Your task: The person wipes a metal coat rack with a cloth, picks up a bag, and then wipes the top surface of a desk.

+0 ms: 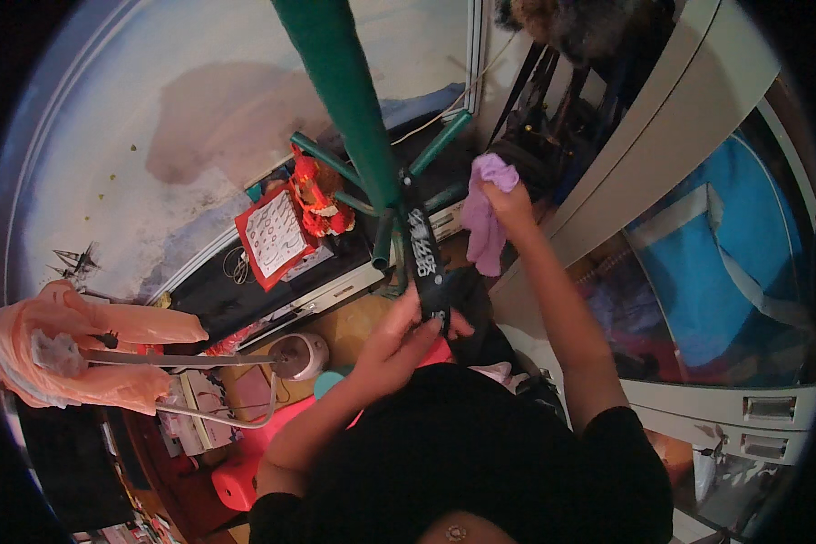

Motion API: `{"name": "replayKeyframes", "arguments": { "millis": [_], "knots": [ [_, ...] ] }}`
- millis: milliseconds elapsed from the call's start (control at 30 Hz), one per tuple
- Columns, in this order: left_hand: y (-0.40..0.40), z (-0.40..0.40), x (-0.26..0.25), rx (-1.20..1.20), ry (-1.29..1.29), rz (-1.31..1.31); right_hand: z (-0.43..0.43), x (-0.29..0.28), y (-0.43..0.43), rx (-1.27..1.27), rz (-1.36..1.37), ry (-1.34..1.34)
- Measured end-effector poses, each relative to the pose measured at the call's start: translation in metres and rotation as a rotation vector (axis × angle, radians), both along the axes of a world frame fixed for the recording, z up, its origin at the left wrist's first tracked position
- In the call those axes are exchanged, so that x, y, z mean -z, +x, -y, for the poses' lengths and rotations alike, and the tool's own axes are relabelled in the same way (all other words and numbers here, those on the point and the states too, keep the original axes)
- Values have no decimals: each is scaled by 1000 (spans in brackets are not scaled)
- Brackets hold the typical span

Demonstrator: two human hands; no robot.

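A thick green pole (353, 109) rises in front of me, with short green tube arms (442, 143) branching out near its lower visible end. Against it hangs a black strap-like piece (423, 248) bearing white writing and small round studs. My left hand (401, 340) grips the lower end of this strap, thumb across the front and fingertips showing on the far side. To the right, my right hand (513, 204) is raised and closed around a crumpled purple cloth (486, 231), whose loose end dangles below the fist.
A black-topped cabinet (204, 292) along the wall carries a red-backed sheet (272, 231) and a red ornament (319, 197). On the left, orange plastic (95, 326) covers a fan-like stand. A pale wardrobe (642, 143) stands right, with bags (537, 129) hanging beside it.
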State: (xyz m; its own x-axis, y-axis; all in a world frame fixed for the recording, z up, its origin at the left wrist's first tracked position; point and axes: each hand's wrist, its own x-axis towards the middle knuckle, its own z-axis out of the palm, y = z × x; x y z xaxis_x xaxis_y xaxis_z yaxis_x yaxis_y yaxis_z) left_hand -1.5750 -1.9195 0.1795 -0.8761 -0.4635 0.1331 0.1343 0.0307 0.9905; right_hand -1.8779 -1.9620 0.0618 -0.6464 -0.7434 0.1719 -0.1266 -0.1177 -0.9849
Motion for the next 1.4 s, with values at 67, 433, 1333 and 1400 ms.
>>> {"name": "replayKeyframes", "arguments": {
  "millis": [67, 433, 1333, 1400],
  "knots": [
    [-21, 4, -13, 25, 20, -90, 13, -12, -23, 59, 76, -52],
    [-30, 1, -76, 409, -250, -233, -59, -166, -29, -1066, 329, -775],
    [232, 99, 72, -344, -77, 158, 6, -88, 276, -982, 796, 399],
    [252, 93, 85, -251, -182, 285, 20, -106, 299, -1023, 836, 370]
  ]
}}
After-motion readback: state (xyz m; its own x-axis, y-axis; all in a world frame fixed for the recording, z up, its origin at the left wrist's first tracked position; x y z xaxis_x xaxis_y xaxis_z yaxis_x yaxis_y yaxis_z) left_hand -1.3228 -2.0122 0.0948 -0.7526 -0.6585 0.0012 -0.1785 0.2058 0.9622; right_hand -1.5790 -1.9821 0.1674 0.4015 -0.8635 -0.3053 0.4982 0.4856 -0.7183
